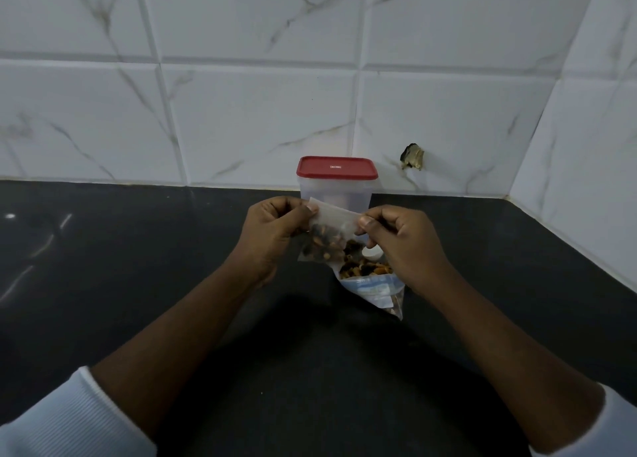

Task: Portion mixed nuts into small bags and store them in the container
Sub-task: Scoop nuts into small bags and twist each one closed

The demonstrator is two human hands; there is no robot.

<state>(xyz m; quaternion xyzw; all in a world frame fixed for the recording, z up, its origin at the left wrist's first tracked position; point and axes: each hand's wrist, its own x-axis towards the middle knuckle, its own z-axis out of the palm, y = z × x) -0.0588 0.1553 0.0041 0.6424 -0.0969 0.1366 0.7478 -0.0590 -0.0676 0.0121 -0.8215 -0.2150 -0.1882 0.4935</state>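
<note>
Your left hand and right hand each pinch an upper corner of the small bag, thumb and curled fingers closed on its top strip. You hold it in the air above the dark tabletop. Mixed nuts sit in its lower part. Just beneath it, a larger open bag of nuts lies on the tabletop. Behind both, by the tabletop's back edge, the clear container stands upright with its red lid on.
</note>
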